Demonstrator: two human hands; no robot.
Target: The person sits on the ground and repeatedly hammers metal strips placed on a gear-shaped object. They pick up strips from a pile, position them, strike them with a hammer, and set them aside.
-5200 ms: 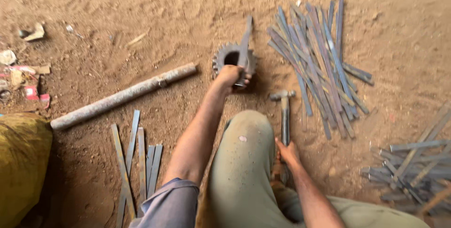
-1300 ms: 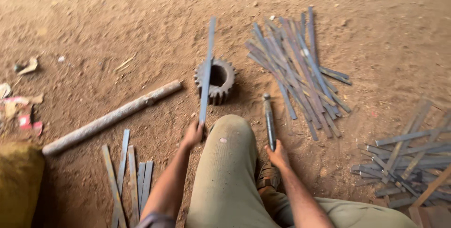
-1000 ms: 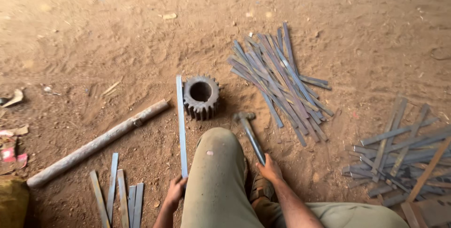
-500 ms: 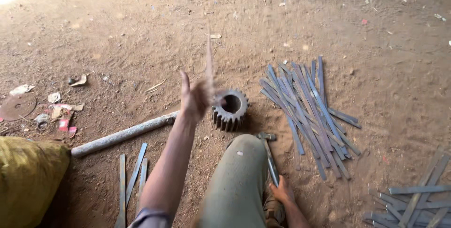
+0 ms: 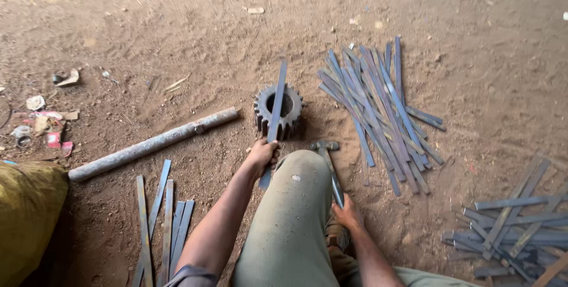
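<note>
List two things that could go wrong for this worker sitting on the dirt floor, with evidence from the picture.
1. The left hand grips the metal strip lying across the gear; a hammer blow could hit fingers or jar the strip loose.
2. The knee sits between the hands, close to any swing.

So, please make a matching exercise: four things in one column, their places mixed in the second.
Things:
1. strip
2. hammer
3. pipe
4. gear

Places:
a. on the dirt, left of the gear
b. held by the right hand
c. held by the left hand, lying across the gear
d. on the dirt, in front of the knee

Pairs: 1-c, 2-b, 3-a, 4-d
</note>
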